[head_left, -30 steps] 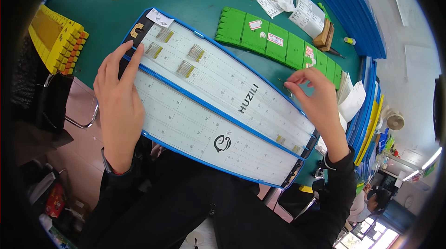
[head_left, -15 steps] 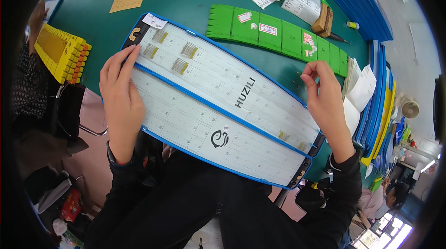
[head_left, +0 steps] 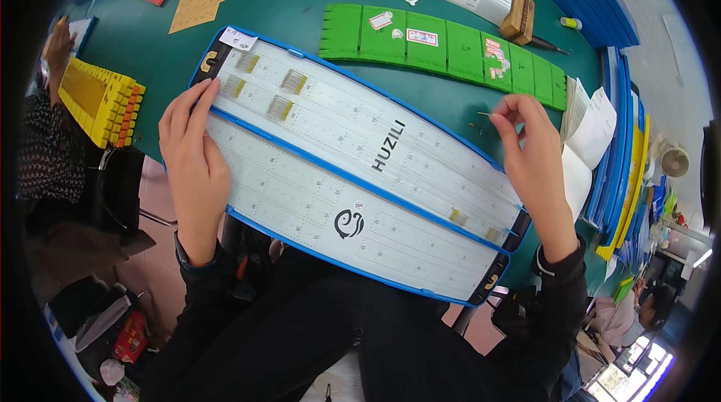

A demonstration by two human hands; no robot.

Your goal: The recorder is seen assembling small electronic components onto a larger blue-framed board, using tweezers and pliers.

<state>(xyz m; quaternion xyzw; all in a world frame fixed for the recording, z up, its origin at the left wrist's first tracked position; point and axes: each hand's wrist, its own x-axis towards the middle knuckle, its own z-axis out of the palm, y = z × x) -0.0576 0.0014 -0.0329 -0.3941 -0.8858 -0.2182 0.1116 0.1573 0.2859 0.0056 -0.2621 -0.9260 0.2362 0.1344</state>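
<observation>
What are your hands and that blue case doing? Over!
Left hand on left end of open blue case. Right hand past far edge, near small thin pieces; grip unclear. Green notched board beyond, apart from case.

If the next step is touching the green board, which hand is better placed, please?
Probably the right hand: it is close to the right end of the green board. The left hand rests at the left end of the blue-edged case, farther away.
</observation>
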